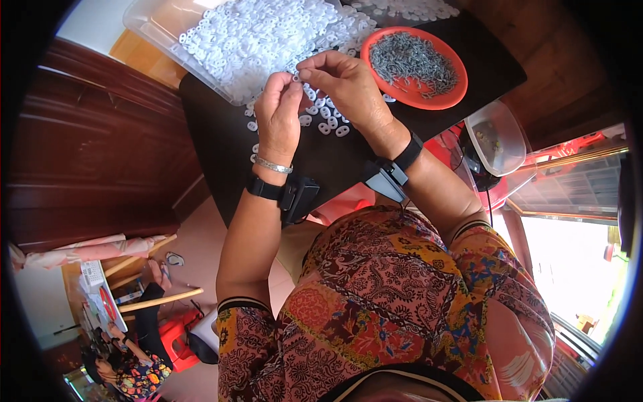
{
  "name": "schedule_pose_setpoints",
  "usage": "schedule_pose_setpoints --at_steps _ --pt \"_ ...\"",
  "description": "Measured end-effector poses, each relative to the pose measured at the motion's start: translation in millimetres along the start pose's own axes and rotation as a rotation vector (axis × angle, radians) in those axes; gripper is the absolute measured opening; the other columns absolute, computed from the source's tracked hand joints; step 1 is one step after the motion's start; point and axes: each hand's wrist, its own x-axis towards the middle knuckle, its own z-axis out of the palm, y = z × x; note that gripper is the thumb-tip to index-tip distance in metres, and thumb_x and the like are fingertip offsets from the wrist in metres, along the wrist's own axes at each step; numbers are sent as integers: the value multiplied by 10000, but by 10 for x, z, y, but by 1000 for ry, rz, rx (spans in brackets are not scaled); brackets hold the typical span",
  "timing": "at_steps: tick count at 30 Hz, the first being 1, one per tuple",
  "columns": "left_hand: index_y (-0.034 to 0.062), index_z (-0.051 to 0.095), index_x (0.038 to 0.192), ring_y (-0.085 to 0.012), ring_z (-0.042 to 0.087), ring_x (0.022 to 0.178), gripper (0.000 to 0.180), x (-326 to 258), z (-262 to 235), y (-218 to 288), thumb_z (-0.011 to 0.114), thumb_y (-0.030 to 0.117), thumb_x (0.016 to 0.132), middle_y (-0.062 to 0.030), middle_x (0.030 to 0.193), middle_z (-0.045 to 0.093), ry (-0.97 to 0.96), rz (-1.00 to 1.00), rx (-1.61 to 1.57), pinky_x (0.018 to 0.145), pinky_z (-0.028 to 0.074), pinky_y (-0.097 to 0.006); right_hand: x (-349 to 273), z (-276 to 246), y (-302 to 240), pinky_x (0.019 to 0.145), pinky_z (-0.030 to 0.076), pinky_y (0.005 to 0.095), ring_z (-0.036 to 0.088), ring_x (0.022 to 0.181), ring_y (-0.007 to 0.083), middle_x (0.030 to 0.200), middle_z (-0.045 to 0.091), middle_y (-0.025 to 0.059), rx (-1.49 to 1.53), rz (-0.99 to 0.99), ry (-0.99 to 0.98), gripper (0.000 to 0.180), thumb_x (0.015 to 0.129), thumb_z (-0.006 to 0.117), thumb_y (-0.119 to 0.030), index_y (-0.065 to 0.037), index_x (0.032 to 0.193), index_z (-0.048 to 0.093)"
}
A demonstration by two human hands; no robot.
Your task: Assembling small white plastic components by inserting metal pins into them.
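Over the dark table (221, 134), my left hand (278, 120) pinches a small white plastic piece with holes (295, 78) between thumb and fingertips. My right hand (355, 90) meets it there, thumb and forefinger closed at the same piece; whether a metal part is between them is too small to tell. Below and around my hands lie several loose white two-holed pieces (325, 128). A clear plastic bin (211, 82) heaped with the same white pieces stands beyond my left hand. Right of my right hand, an orange-red plate (435, 103) holds a pile of small grey metal hook-like parts (412, 59).
More white pieces (408, 8) lie at the table's far edge. A clear tub (506, 157) stands off the table's right side. At the lower left, another person (144, 375) sits at a separate table near a red stool (175, 343). Dark wooden panels (100, 141) border the left.
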Motion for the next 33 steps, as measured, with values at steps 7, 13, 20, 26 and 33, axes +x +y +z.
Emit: schedule_pose_setpoints --at_steps 7,13,20,26,33 --pt "-12 534 847 -94 547 587 114 2 -43 -12 499 89 888 -44 694 575 49 25 -14 557 443 -233 -20 -20 -29 706 467 216 570 784 68 841 641 9 -72 13 -72 129 841 637 -101 -5 927 644" --pt "-10 531 836 -96 541 588 132 24 -81 19 491 103 893 -36 682 557 -10 -5 -13 561 436 -232 -26 -29 -55 701 467 216 567 764 64 814 644 20 -165 40 -79 122 819 652 -97 0 893 640" --pt "3 517 882 -130 574 625 180 40 -116 35 461 172 911 -59 692 571 -148 -147 -151 611 449 -240 -34 -33 -55 690 472 225 570 749 65 791 645 20 -132 -9 -68 105 817 655 -95 -4 869 652" --pt "26 522 855 -152 581 622 219 37 -116 27 441 218 923 -76 691 582 -138 -222 -305 614 457 -257 -110 19 -126 624 484 248 594 678 98 760 650 52 -353 -143 -17 120 821 645 -115 -29 901 668" --pt "26 528 837 -160 575 632 216 35 -100 63 444 208 919 -73 695 579 -174 -218 -315 621 457 -260 -143 -6 -188 610 487 266 619 664 145 750 651 79 -424 -193 9 130 798 656 -118 -35 896 670"
